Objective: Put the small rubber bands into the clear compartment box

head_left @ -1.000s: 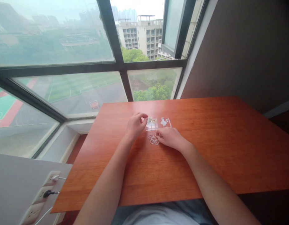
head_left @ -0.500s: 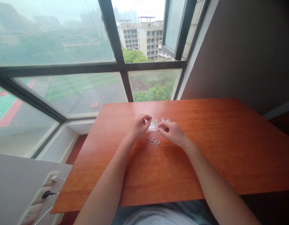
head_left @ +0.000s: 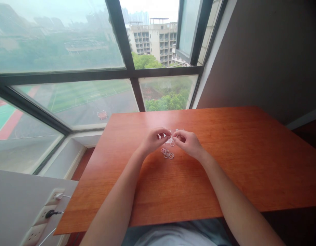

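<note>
With the left hand (head_left: 156,139) and right hand (head_left: 187,140) curled, anything pinched cannot be told; rings (head_left: 168,155) are scattered nearby, well inside the counter's (head_left: 178,191) edges.

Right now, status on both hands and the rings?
Left hand, right hand almost meeting. One ring just below; other rings clustered on table. Hands partly hiding clear box.

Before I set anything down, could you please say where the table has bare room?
The table shows bare wood right of the right forearm, left of the left forearm, and between the rings and near edge. It's crowded around the left hand, right hand and clear box.
</note>
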`<action>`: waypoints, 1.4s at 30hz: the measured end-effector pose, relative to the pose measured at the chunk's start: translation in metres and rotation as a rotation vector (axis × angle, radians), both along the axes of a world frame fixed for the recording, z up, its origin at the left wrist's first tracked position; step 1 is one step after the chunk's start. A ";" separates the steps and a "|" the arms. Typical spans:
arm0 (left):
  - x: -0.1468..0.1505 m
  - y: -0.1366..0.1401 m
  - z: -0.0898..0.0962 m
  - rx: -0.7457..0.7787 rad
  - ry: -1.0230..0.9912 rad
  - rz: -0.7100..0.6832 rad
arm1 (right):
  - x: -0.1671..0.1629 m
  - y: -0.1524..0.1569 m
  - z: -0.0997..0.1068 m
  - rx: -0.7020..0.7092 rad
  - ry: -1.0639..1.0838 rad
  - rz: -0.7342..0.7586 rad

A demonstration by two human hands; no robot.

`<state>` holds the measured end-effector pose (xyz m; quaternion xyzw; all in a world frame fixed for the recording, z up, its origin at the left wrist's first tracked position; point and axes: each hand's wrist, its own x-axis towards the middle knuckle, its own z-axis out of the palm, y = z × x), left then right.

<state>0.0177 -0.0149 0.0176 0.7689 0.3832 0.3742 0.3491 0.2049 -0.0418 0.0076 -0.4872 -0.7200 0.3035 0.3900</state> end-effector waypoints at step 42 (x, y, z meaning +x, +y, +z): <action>-0.013 0.017 -0.022 0.232 0.325 0.399 | 0.001 0.002 -0.011 -0.053 -0.489 -0.036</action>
